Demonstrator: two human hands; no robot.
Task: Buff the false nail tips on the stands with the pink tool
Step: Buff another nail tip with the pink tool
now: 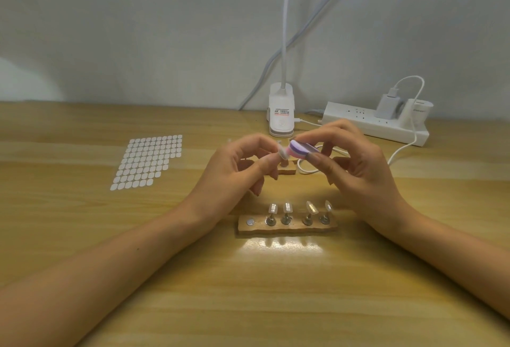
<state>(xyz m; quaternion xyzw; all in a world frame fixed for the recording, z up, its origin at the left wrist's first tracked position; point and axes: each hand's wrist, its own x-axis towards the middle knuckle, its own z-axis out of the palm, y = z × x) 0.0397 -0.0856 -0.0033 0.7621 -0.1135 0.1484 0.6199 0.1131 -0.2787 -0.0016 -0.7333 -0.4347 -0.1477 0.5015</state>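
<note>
Left grip (242, 164) pinched on nail tip (282, 152); right grip (356, 161) clamped on pink tool (299, 150). Light, even strokes judged best.

The left grip (240, 164) pinched a clear nail tip (283, 153) between thumb and fingers, just above a far wooden stand (288, 171) that the grip mostly hid. The right grip (356, 159) held the pink tool (299, 150), a pink-and-purple layered block, with its end against that tip. Nearer the person, a near wooden stand (287, 228) carried four clear nail tips (273, 208) upright on metal posts, with a metal disc (250, 221) at its left end. A sheet of white oval stickers (149, 161) lay on the desk (82, 236) to the left. A white clamp lamp (281, 110), a power strip (358, 121) and a white cable (309, 170) sat at the back right.
</note>
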